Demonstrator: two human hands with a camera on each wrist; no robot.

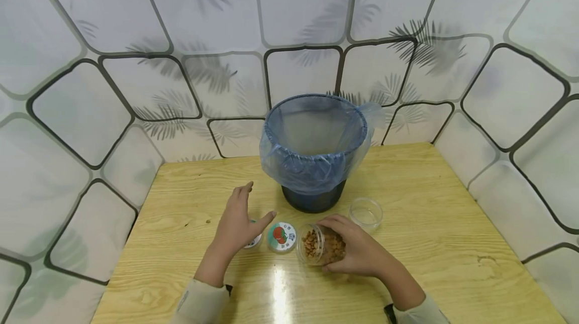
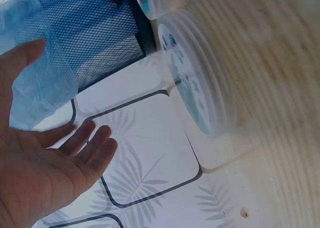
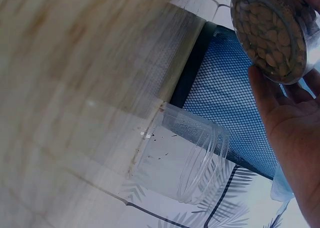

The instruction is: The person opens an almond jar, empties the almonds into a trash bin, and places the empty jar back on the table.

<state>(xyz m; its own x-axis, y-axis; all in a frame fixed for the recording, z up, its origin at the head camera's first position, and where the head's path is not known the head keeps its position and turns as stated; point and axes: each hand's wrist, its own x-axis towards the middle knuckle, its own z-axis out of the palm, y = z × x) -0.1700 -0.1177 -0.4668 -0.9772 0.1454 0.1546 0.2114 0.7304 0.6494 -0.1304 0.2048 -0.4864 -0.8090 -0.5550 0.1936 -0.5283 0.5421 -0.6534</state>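
Note:
My right hand [image 1: 355, 251] grips a clear plastic jar [image 1: 332, 247] of almonds, tipped on its side with its uncovered mouth facing left. In the right wrist view the base of this almond jar [image 3: 267, 35] shows, with the thumb and fingers around its side. My left hand [image 1: 235, 223] is spread, fingers extended and holding nothing, above a round white-and-green lid [image 2: 195, 82] that it partly hides in the head view. Between the hands lies another round lid [image 1: 282, 237] with a red fruit print. Behind the right hand stands a second clear jar [image 1: 366, 213] with small dark specks inside.
A dark blue mesh bin [image 1: 314, 198] lined with a blue plastic bag [image 1: 303, 171] stands at the back middle of the wooden table [image 1: 181, 258]. Patterned white panels [image 1: 221, 78] enclose the table's back and sides.

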